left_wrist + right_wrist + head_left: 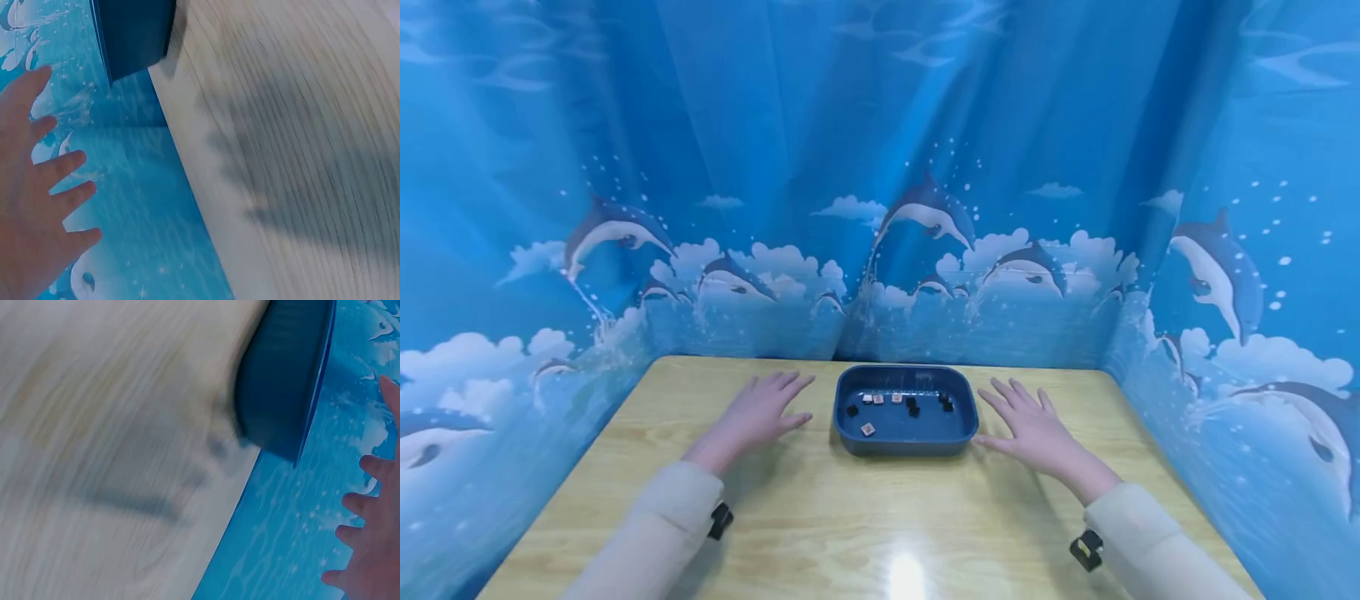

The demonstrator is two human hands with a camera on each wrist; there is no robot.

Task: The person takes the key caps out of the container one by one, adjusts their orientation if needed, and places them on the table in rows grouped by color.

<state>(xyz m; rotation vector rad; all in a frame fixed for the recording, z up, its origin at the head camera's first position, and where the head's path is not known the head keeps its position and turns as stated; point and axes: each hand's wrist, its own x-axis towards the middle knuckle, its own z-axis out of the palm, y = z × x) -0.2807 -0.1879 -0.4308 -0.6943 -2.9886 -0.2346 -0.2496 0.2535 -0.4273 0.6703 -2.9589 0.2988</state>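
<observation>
A dark blue rectangular tray with rounded corners sits toward the back of the table. Scattered over its floor are several small white tiles with markings and several small black pieces. To the left of the tray, my left hand hovers with fingers spread and holds nothing. On the other side my right hand is spread too, its thumb tip close to the tray's right corner. Both wrist views show the tray's outer wall beyond the outstretched fingers.
The light wood-grain table spreads out in front of the tray. Blue curtains printed with dolphins and clouds enclose the table at the back and on both sides. Small black devices are strapped at both wrists.
</observation>
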